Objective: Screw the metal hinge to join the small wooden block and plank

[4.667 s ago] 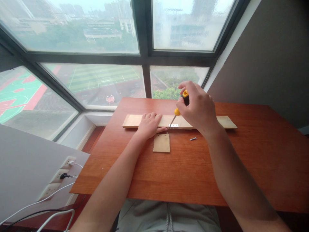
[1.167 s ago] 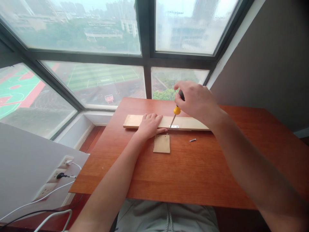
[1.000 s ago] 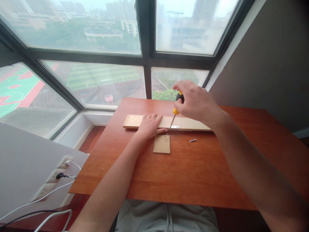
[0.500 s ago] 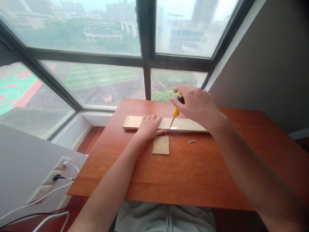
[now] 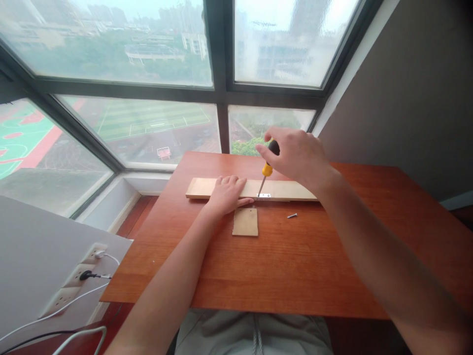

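Slanting down-left onto metal plate (image 5: 265, 195), screwdriver (image 5: 267, 170) gripped by right hand (image 5: 298, 154); left hand (image 5: 226, 193) flat on crosswise plank (image 5: 201, 187); wooden desk (image 5: 281, 276), window (image 5: 155, 118)

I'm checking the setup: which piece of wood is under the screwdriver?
The long board: the screwdriver meets its metal plate. The small square piece, lying in front, has no plate.

Grips yellow/blk screwdriver (image 5: 267, 169) in R hand (image 5: 295, 154), shaft tilted. Rests L hand (image 5: 227, 193) flat on long wood board (image 5: 200, 186), thumb along near edge. Points tip down at L end of metal plate (image 5: 266, 195) on that edge. Shows small wood pc (image 5: 245, 223) w/ hole just nearside of L thumb, loose screw (image 5: 291, 215) to its R, both on red-brn table (image 5: 291, 271). Faces window (image 5: 151, 121), w/ wall sockets (image 5: 72, 278) far L.
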Available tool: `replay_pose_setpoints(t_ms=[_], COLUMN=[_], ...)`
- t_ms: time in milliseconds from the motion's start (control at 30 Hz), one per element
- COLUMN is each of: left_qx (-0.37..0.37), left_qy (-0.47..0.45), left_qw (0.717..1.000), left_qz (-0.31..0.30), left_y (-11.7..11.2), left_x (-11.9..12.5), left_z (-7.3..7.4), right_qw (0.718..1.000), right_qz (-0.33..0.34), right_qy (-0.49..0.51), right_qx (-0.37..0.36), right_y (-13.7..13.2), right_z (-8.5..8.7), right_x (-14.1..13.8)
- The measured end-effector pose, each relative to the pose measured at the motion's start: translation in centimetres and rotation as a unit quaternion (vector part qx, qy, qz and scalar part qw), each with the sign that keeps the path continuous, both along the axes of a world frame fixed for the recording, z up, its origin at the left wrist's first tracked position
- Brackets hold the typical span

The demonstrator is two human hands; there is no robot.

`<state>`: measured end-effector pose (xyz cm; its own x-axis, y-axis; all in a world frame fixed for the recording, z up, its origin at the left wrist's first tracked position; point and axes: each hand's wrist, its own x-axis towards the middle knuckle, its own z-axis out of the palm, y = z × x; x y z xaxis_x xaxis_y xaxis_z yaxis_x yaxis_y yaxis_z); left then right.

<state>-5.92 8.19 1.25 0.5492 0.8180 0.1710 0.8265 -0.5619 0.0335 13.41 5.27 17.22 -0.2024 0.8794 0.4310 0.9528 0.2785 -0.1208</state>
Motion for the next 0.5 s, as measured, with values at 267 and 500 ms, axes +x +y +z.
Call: replay_pose_setpoints(t_ms=[267, 500], left_qx=[0.001, 0.004], left_qy=[-0.006, -0.007], left_qw=[1.0, 1.0], left_qz=[0.004, 0.002], left_y=[-0.13, -0.14], left_x=[0.05, 0.02], left_z=[0.04, 0.0], right_qw=[0.999, 1.0], right_qz=[0.031, -0.003], right_qy=[0.02, -0.002], right_qx=[-0.014, -0.021], right_y=[0.16, 0.6], right_z=[0.31, 0.41], right_x=[0.02, -0.04])
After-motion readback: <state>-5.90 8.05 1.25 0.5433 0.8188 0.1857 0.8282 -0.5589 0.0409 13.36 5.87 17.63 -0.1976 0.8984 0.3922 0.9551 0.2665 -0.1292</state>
